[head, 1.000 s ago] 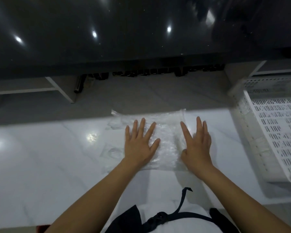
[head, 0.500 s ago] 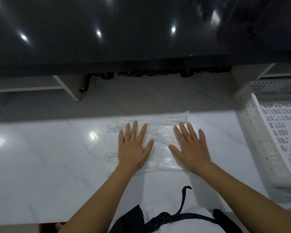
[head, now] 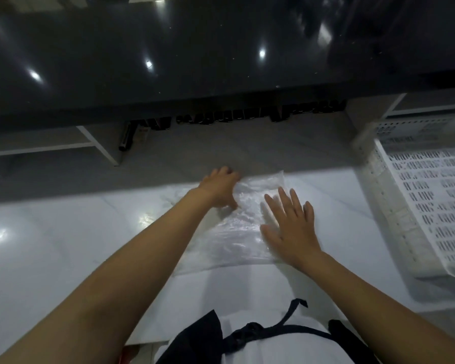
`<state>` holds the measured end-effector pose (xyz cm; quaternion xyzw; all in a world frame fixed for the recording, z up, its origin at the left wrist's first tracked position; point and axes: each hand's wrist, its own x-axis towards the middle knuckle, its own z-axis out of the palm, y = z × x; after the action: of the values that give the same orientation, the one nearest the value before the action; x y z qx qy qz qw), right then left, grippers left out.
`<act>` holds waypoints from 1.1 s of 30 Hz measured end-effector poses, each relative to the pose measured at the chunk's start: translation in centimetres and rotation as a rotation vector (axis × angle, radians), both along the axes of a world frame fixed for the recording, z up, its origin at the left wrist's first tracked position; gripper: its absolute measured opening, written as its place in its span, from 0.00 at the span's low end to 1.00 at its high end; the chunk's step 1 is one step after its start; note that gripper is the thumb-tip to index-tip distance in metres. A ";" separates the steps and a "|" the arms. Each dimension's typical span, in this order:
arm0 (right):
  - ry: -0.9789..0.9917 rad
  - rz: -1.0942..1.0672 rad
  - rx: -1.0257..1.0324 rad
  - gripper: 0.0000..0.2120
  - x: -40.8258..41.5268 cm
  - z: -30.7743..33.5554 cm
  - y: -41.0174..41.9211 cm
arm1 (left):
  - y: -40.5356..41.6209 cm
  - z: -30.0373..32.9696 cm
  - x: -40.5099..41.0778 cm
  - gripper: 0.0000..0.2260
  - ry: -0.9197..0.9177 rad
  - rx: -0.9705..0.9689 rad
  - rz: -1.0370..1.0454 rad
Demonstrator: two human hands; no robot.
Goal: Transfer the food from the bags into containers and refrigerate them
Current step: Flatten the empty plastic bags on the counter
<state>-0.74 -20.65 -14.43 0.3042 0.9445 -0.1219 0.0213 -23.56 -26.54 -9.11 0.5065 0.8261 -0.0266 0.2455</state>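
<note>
The left hand has its grip curled on the far left edge of the clear plastic bag, while the right hand presses flat, fingers spread, on the bag's right side. The bag lies flat on the white tabletop, with a white slotted crate at 3 o'clock.

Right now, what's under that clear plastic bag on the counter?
Through the flattened clear plastic bag only the white marble counter shows. The right hand lies flat on it and the left hand covers its far corner, hiding those patches.
</note>
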 end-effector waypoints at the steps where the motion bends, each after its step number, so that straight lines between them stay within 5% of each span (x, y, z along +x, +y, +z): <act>1: 0.063 0.004 0.021 0.30 0.6 0.2 -0.6 | 0.4 -0.1 -0.3 0.43 0.009 -0.037 -0.013; 7: 0.120 0.134 -0.024 0.25 4.7 -1.9 -3.7 | 1.2 0.7 -0.8 0.42 0.009 -0.107 -0.046; 16: 0.064 0.113 -0.043 0.25 4.8 -1.5 -3.7 | -0.2 4.4 1.2 0.05 -0.192 0.129 0.055; 22: 0.157 0.102 -0.054 0.24 4.6 -1.5 -3.7 | -6.9 3.2 7.6 0.23 -0.170 0.367 -0.017; 27: 0.443 -0.012 -0.172 0.15 5.9 -0.9 -4.4 | -11.7 -2.2 11.1 0.23 -0.093 0.224 -0.061; 30: 0.723 -0.007 -0.063 0.11 7.7 1.8 -6.0 | -12.4 -3.2 11.7 0.20 -0.070 0.298 -0.021; 33: 0.801 0.026 -0.027 0.10 5.5 5.5 -5.2 | -12.5 -3.2 11.8 0.18 -0.056 0.352 -0.007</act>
<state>4.79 -25.87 -8.90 0.2201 0.8801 -0.2431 -0.3433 -11.71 -39.02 -12.27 0.5452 0.8090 0.1318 0.1760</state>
